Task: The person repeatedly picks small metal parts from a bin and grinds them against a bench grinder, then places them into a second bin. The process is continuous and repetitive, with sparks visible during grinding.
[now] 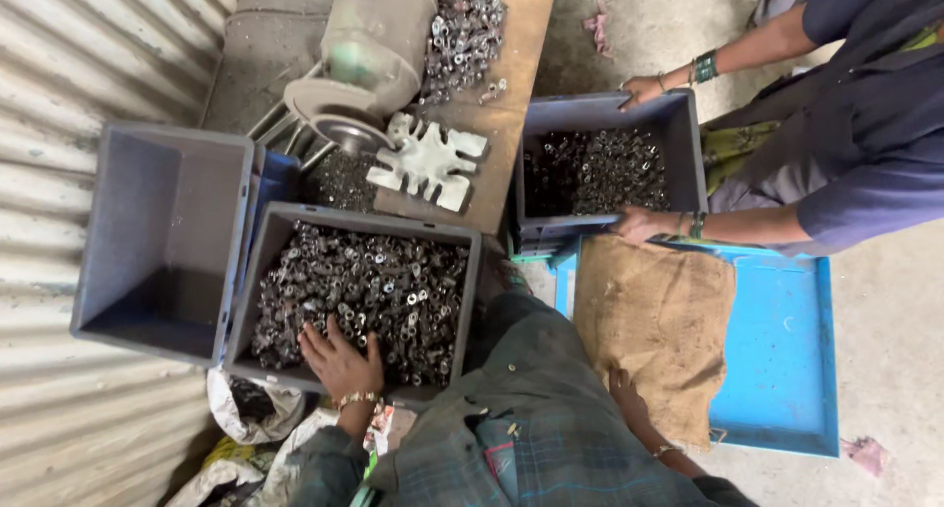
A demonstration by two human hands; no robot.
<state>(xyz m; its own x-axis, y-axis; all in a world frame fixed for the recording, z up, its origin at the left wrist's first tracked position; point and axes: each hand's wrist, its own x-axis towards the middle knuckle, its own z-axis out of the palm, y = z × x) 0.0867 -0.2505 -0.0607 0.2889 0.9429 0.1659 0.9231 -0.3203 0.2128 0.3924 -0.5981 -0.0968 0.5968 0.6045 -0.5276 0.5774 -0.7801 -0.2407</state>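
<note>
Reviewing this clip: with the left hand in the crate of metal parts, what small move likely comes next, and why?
Probably closing the fingers to scoop a handful: the left hand lies flat and open on the small metal parts filling the grey crate, gripping nothing, while the right hand rests on the burlap sack.

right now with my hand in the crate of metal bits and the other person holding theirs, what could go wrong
Your bare left hand lies flat on the loose metal parts in the grey crate; sharp edges could cut it. The other person's hands hold a full crate by its rims at the bench edge; it might tip or slip. Your right hand rests on the sacking, which may slide.
</note>
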